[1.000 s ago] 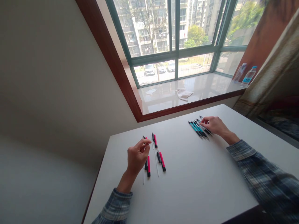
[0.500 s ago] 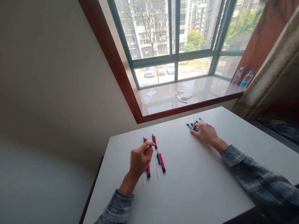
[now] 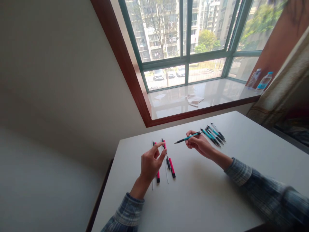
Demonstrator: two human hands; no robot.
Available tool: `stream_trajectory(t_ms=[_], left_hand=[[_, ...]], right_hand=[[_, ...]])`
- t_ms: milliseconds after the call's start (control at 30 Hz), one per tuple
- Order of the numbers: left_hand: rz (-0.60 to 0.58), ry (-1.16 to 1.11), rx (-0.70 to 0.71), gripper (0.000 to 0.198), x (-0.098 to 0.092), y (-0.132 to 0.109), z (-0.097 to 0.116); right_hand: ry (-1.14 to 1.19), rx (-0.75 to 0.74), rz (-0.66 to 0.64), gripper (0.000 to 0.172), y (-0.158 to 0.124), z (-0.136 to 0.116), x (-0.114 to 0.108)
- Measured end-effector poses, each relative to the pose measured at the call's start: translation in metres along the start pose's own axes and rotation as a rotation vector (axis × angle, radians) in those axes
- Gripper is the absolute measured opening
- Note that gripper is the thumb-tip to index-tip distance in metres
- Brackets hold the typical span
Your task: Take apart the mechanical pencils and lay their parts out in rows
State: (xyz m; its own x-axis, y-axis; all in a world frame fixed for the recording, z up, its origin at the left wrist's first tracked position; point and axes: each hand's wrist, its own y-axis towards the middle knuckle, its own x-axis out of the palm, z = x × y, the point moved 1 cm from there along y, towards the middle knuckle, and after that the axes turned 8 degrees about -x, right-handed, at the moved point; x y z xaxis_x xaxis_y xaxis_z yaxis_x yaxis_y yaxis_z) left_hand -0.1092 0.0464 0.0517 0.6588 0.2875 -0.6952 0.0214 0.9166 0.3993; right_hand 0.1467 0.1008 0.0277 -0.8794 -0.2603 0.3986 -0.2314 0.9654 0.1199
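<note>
My right hand [image 3: 198, 143] pinches a blue pen [image 3: 185, 139] with a black grip, held above the table with its tip toward the left. Just right of that hand lies a row of several blue pens [image 3: 212, 132] with black grips, and a white-and-black pen [image 3: 218, 131] beside them. My left hand [image 3: 152, 161] hovers over pink-and-black pen parts, thumb and forefinger apart, holding nothing. Near it lie a pink barrel [image 3: 172, 167], a black pen piece [image 3: 168, 162] and a thin white refill [image 3: 167, 173]. More pink parts are partly hidden behind the left hand.
The white table [image 3: 193, 193] stands against the wall below a window sill [image 3: 173, 108]. On the sill lie a crumpled cloth [image 3: 194, 100] and a sheet of paper [image 3: 159, 96]. Two plastic bottles, one with a blue label [image 3: 263, 84], stand by the curtain [image 3: 272, 87].
My right hand has lifted one blue pen from the row and brought it left. My left hand's thumb and forefinger have spread apart. The view has shifted slightly.
</note>
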Motion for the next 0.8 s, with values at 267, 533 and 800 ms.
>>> stream_trajectory(t_ms=[267,533,800], left_hand=[[-0.119,0.032,0.098,0.032,-0.001,-0.001,-0.001],[-0.060,-0.059,0.144,0.021,-0.003,-0.003,0.002],[-0.089,-0.418,-0.019,0.020,0.000,0.000,0.007]], right_hand=[[0.275,0.282,-0.068,0.021,-0.018,0.036,0.007],[0.299,0.344,-0.133,0.025,-0.019,0.037,0.006],[-0.012,0.323,-0.400,0.035,-0.016,0.024,-0.005]])
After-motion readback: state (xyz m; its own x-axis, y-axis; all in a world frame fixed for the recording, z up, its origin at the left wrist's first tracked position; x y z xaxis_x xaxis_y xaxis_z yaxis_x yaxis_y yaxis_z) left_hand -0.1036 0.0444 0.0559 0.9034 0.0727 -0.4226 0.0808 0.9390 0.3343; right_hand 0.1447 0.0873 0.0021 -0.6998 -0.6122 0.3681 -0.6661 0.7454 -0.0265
